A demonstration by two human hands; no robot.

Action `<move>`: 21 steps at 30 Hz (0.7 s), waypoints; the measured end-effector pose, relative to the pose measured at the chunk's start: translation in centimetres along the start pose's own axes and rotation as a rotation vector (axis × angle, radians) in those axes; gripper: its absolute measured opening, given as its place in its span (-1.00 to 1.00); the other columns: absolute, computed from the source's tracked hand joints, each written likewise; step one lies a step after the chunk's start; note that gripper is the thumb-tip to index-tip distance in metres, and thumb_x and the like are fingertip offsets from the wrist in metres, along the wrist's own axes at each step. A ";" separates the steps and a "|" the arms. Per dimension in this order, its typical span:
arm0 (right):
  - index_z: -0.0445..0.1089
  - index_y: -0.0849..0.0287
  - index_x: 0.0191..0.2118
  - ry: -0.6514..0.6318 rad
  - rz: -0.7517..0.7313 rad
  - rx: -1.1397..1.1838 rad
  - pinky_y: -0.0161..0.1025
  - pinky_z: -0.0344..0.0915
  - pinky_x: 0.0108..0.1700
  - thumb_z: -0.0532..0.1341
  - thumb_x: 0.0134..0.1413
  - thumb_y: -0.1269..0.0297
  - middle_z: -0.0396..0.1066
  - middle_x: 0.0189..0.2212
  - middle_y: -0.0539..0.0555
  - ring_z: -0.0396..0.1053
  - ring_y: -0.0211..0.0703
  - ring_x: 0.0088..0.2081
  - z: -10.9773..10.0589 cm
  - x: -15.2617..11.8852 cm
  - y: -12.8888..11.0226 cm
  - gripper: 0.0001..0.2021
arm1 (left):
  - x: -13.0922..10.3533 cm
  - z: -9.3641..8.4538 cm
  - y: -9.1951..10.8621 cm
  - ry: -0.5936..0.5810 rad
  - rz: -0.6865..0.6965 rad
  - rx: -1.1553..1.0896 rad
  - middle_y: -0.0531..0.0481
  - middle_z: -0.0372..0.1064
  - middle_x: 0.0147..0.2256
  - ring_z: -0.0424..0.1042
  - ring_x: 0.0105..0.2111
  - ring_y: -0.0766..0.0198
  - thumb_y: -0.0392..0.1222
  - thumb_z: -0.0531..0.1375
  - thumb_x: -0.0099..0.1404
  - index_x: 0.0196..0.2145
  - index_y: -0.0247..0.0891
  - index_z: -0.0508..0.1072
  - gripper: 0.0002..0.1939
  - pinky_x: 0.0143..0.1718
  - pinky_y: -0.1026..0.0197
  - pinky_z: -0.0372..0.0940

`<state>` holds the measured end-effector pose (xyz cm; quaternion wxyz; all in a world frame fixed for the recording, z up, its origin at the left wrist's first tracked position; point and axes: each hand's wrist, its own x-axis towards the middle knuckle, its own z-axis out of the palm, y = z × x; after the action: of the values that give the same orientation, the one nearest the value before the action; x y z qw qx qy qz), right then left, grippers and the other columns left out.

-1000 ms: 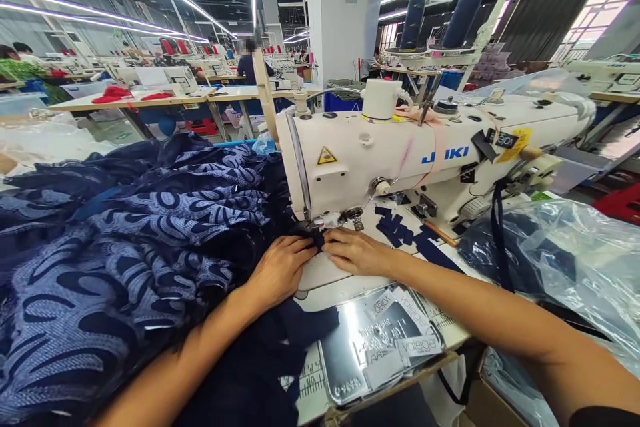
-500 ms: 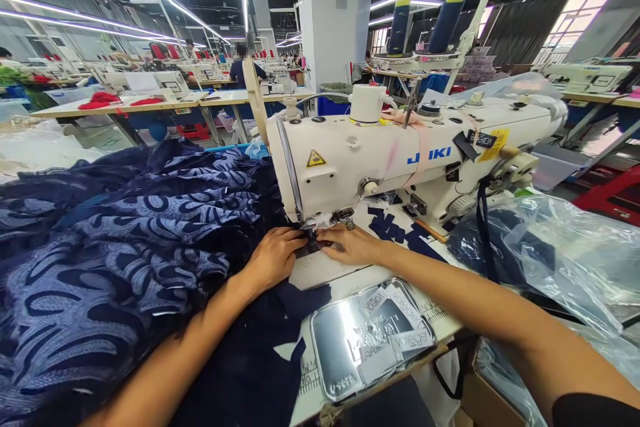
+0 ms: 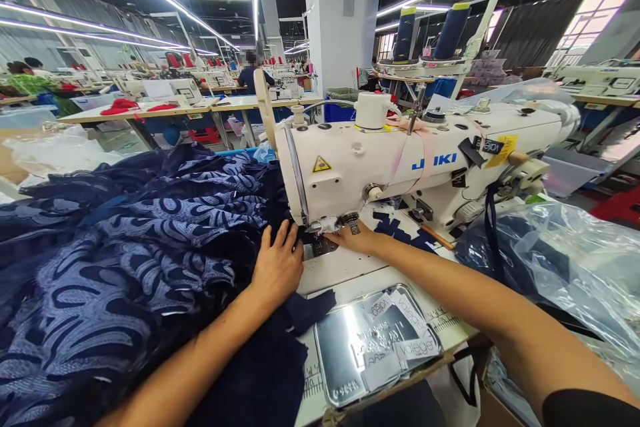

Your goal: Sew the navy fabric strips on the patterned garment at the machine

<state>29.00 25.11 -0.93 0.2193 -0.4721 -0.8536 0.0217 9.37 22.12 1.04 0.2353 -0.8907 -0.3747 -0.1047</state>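
My left hand [image 3: 277,263] lies with fingers spread on the edge of a heap of navy lace fabric [image 3: 95,280], just left of the needle area. It is open, its fingertips on dark cloth. Across from it, my right hand [image 3: 357,239] reaches under the head of a white sewing machine [image 3: 340,153]. One finger points left towards the presser foot; the others are partly hidden by machine parts, so its grip is unclear. Between the hands the metal needle plate [image 3: 323,247] shows, with dark cloth at its far side.
In front lies a metal tin lid [image 3: 340,347] with several printed labels [image 3: 417,345]. Small navy strips [image 3: 395,227] and a wooden-handled tool [image 3: 437,235] sit right of the needle. Clear plastic bags [image 3: 575,267] cover the right side. Thread cones [image 3: 453,30] stand behind.
My left hand has drawn away from the presser foot, down and left, and its fingers have spread. My right hand stays by the needle, slightly farther back. The view has shifted slightly.
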 end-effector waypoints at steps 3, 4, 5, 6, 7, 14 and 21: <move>0.43 0.25 -0.30 0.013 -0.147 -0.227 -0.14 0.26 -0.18 0.04 0.15 0.33 0.44 -0.36 0.17 0.37 -0.04 -0.25 -0.4 -0.9 -0.1 -0.77 | 0.4 -0.2 -0.2 -0.071 -0.013 -0.054 -0.30 0.27 -0.03 0.08 0.07 -0.20 -0.36 0.06 0.10 -0.11 -0.37 0.40 -0.63 0.00 -0.34 0.00; 0.42 0.25 -0.28 0.022 -0.166 -0.266 -0.16 0.26 -0.21 0.02 0.15 0.32 0.44 -0.36 0.17 0.37 -0.04 -0.27 -0.3 -1.2 -0.2 -0.76 | 0.6 -0.2 -0.3 -0.079 -0.013 -0.078 -0.28 0.27 -0.04 0.06 0.08 -0.20 -0.36 0.05 0.10 -0.09 -0.35 0.39 -0.62 0.01 -0.35 -0.03; 0.41 0.26 -0.27 0.028 -0.175 -0.293 -0.18 0.26 -0.25 0.02 0.16 0.32 0.44 -0.37 0.17 0.37 -0.04 -0.29 -0.3 -1.3 -0.2 -0.76 | 0.8 -0.1 -0.4 -0.084 -0.013 -0.096 -0.27 0.28 -0.05 0.06 0.08 -0.19 -0.36 0.05 0.11 -0.09 -0.33 0.38 -0.62 0.03 -0.35 -0.06; 0.41 0.26 -0.27 0.032 -0.177 -0.307 -0.19 0.26 -0.27 0.02 0.16 0.31 0.44 -0.38 0.17 0.37 -0.05 -0.31 -0.2 -1.4 -0.3 -0.76 | 1.0 -0.1 -0.5 -0.091 -0.011 -0.105 -0.26 0.29 -0.05 0.06 0.08 -0.18 -0.36 0.05 0.12 -0.09 -0.32 0.39 -0.63 0.04 -0.34 -0.08; 0.40 0.26 -0.27 0.035 -0.176 -0.312 -0.20 0.26 -0.29 0.02 0.16 0.31 0.44 -0.38 0.16 0.37 -0.06 -0.32 -0.1 -1.4 -0.4 -0.77 | 1.1 -0.1 -0.5 -0.101 -0.008 -0.105 -0.24 0.29 -0.06 0.06 0.08 -0.17 -0.36 0.05 0.13 -0.10 -0.32 0.39 -0.64 0.06 -0.32 -0.09; 0.40 0.25 -0.32 0.015 -0.147 -0.302 -0.24 0.23 -0.32 0.03 0.15 0.32 0.43 -0.39 0.14 0.35 -0.09 -0.33 -0.1 -1.4 -0.8 -0.78 | 1.4 -0.1 -0.5 -0.146 0.006 -0.077 -0.22 0.29 -0.06 0.07 0.08 -0.13 -0.33 0.04 0.16 -0.09 -0.32 0.37 -0.66 0.07 -0.29 -0.11; 0.40 0.21 -0.32 0.047 -0.102 -0.234 -0.23 0.24 -0.26 0.05 0.11 0.37 0.43 -0.40 0.11 0.34 -0.11 -0.35 -0.3 -1.3 -1.6 -0.82 | 1.7 0.1 -0.7 -0.156 0.020 -0.054 -0.23 0.30 -0.07 0.10 0.05 -0.13 -0.32 0.03 0.17 -0.11 -0.33 0.38 -0.67 0.06 -0.27 -0.10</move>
<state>28.45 23.11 -0.78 0.1833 -0.4510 -0.8677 -0.1003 9.98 23.64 1.82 0.1823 -0.9059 -0.3798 -0.0429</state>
